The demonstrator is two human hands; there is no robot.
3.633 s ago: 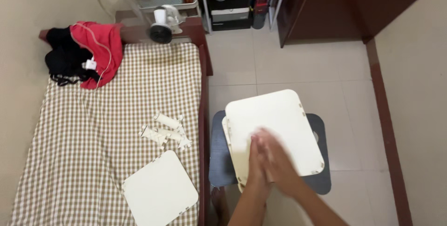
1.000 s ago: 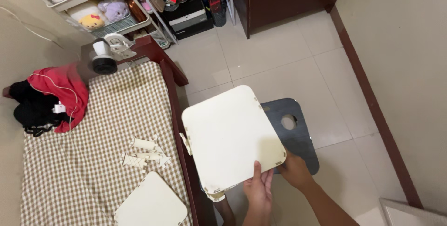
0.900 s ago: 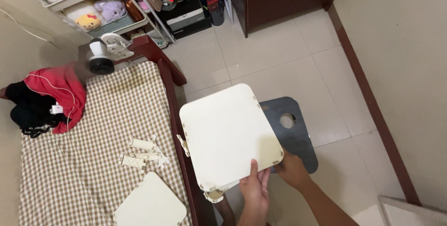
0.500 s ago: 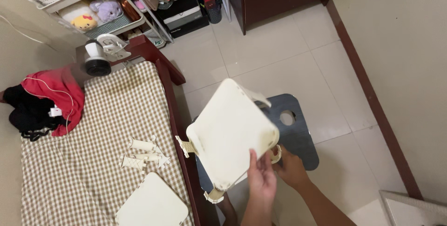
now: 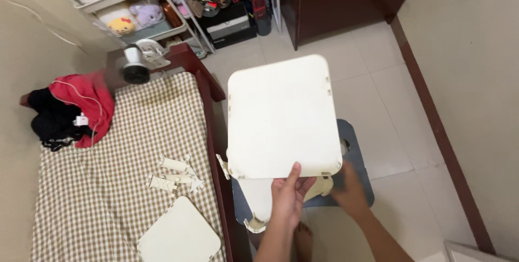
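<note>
My left hand (image 5: 288, 200) grips the near edge of a cream panel (image 5: 280, 117), thumb on its top face and the other fingers curled under it, so the panel is lifted up off the dark grey stool (image 5: 354, 165) and tilted toward me, its flat face showing and small notches along its edges. My right hand (image 5: 348, 185) is blurred, lower and to the right, just over the seat of the stool; I cannot tell whether its fingers are closed on anything or loose. Under the raised panel a second cream panel (image 5: 259, 200) lies on the stool, with a curved tab sticking out at its near corner. The stool stands on the pale tiled floor (image 5: 389, 105), just beside the dark wooden frame of the bed (image 5: 213, 132). On the checked bedsheet (image 5: 108, 175) lie a small heap of cream connector pieces (image 5: 174, 173) and, nearer to me, another cream panel (image 5: 179, 238) lying flat. At the head of the bed there is a red and black pile of clothes (image 5: 70, 113), a small fan (image 5: 138, 65) clipped on the headboard, and beyond it a wire shelf with soft toys (image 5: 132, 16).
</note>
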